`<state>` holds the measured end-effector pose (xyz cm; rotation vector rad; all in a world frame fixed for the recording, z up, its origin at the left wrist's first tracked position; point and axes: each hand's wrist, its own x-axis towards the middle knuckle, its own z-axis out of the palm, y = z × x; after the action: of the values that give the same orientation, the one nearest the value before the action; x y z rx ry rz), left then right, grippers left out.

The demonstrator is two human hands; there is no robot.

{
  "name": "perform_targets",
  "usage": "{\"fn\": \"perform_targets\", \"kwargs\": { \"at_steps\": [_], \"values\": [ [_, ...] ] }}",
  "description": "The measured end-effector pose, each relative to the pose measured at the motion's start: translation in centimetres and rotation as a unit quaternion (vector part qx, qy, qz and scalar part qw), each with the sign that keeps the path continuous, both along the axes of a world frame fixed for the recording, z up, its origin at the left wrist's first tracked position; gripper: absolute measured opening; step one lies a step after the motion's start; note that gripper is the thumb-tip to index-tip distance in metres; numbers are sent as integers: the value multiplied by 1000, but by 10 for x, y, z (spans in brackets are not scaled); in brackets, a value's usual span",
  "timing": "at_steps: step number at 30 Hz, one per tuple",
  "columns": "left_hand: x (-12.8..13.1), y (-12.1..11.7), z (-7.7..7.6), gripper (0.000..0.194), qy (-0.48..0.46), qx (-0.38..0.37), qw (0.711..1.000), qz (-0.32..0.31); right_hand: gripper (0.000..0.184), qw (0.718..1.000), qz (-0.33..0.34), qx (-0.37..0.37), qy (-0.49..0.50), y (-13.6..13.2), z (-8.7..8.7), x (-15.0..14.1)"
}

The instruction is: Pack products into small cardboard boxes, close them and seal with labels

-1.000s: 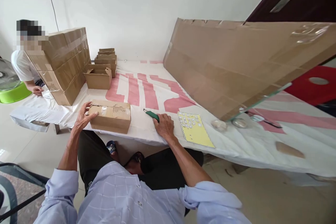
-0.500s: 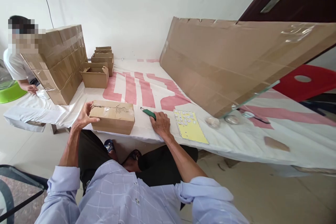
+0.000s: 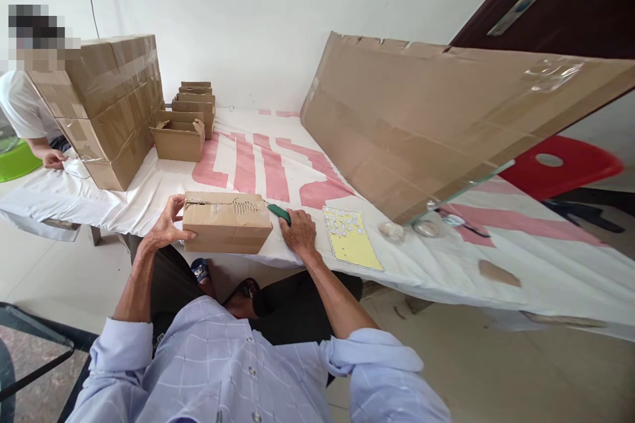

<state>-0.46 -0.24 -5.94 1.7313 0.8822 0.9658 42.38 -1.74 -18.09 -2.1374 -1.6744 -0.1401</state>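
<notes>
A small closed cardboard box [image 3: 225, 228] lies at the table's front edge, with a perforated seam and a patch of tape along its top. My left hand [image 3: 169, 225] grips the box's left end, thumb on the front face and fingers behind. In my right hand [image 3: 299, 234] is a green utility knife [image 3: 279, 213], the fingers wrapped round its handle. The knife's tip end is at the box's upper right corner; whether it touches the cardboard I cannot tell. Just right of that hand lies a yellow sheet [image 3: 353, 238] bearing small whitish pieces.
Taped cardboard boxes [image 3: 106, 112] are stacked at the left, beside several open boxes [image 3: 178, 139]. A large cardboard sheet [image 3: 421, 119] leans over the table's right side, near tape rolls [image 3: 425, 228] and a red stool [image 3: 570, 168]. Another person's hand [image 3: 53, 158] rests at far left.
The box and my left hand have shifted a little right relative to the table. The knife in my right hand has come up against or close to the box's right end.
</notes>
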Motion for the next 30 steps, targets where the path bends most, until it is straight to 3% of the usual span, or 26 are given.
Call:
{"fn": "perform_targets", "kwargs": {
  "at_steps": [9,13,17,21,30],
  "values": [
    [18,-11,-17,106,-12,20,999,26,39,1000,-1,4,1,-2,1,0],
    [27,-19,-23,115,2,23,1000,9,43,1000,4,3,7,-5,3,1],
    [33,-23,-22,114,14,27,1000,-7,44,1000,10,-12,13,-8,5,1],
    [42,-24,-20,115,-6,48,999,14,42,1000,10,-20,13,-8,7,2],
    [75,-27,-6,131,-15,110,993,37,39,1000,21,0,5,-9,-3,9]
  ]
}}
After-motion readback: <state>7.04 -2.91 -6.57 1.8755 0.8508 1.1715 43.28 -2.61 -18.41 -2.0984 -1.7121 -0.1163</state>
